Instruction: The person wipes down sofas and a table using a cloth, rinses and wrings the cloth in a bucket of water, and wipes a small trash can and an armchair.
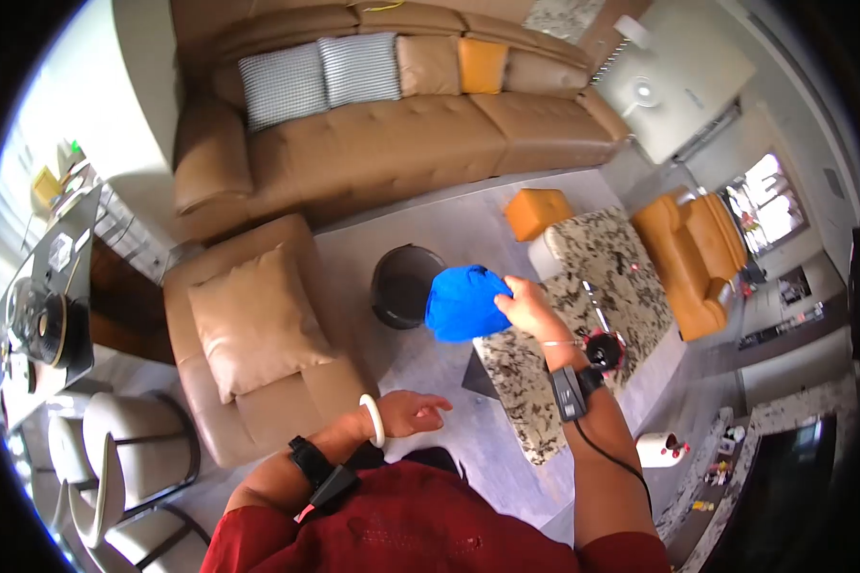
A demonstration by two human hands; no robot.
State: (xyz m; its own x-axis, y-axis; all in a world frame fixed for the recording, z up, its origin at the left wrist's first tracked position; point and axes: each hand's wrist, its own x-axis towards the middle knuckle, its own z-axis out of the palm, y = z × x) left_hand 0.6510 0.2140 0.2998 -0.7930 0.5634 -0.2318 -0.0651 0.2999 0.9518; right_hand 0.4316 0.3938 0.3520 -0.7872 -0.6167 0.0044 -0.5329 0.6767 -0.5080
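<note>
My right hand grips a bright blue, cloth-like bundle by its right edge, thumb on top. Whether it is a cloth or a folded bag I cannot tell. The bundle hangs above the floor, beside the near left end of a speckled stone table. Just left of it, a dark round bin stands on the floor. Low in front of my body, my left hand holds nothing; its fingers point right and are partly apart. A white bangle circles that wrist.
A brown sofa with several cushions spans the back. A brown seat with a large cushion is at left. An orange stool and orange armchair flank the stone table. Pale chairs stand lower left.
</note>
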